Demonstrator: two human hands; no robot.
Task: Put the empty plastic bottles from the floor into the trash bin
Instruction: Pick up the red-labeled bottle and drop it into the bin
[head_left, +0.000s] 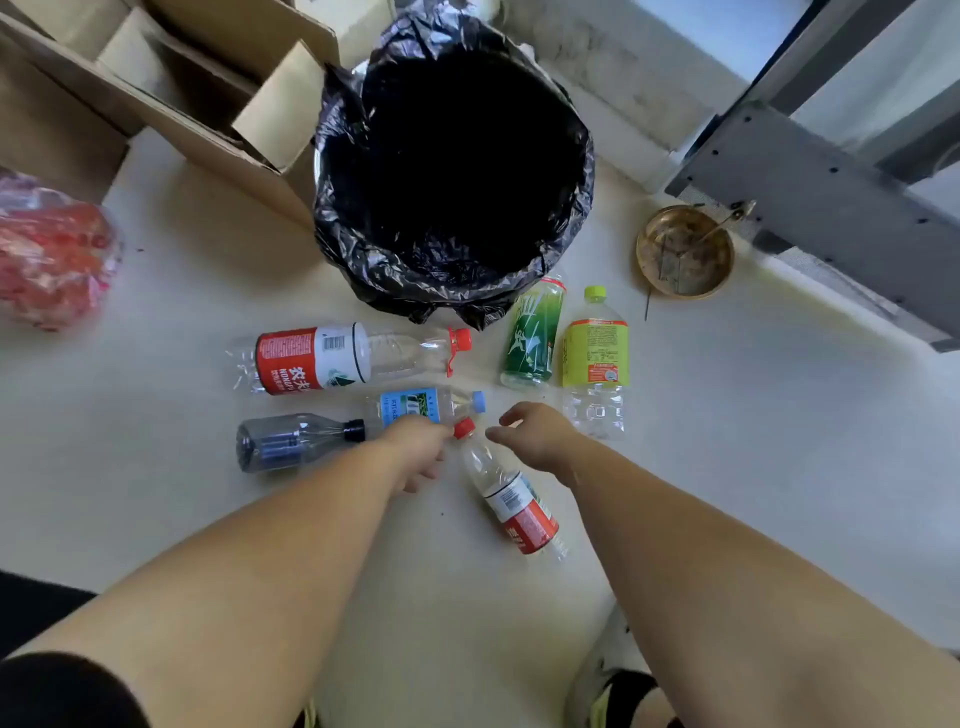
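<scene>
Several empty plastic bottles lie on the pale floor in front of a trash bin (332, 218) lined with a black bag. These include a large red-label bottle (317, 358), a blue-label bottle (415, 402), a dark bottle (285, 441), a small red-label bottle (514, 504), a green bottle (532, 338) and a yellow-green bottle (595, 358). My left hand (415, 449) hovers at the near edge of the blue-label bottle with its fingers loosely curled, holding nothing. My right hand (537, 434) is open just right of the small bottle's red cap.
Open cardboard boxes (171, 78) stand at the back left, touching the bin. A red plastic bag (52, 254) lies at the far left. A brass dish (684, 252) sits right of the bin, beside a grey metal frame (810, 187). My shoe (613, 691) is at the bottom edge.
</scene>
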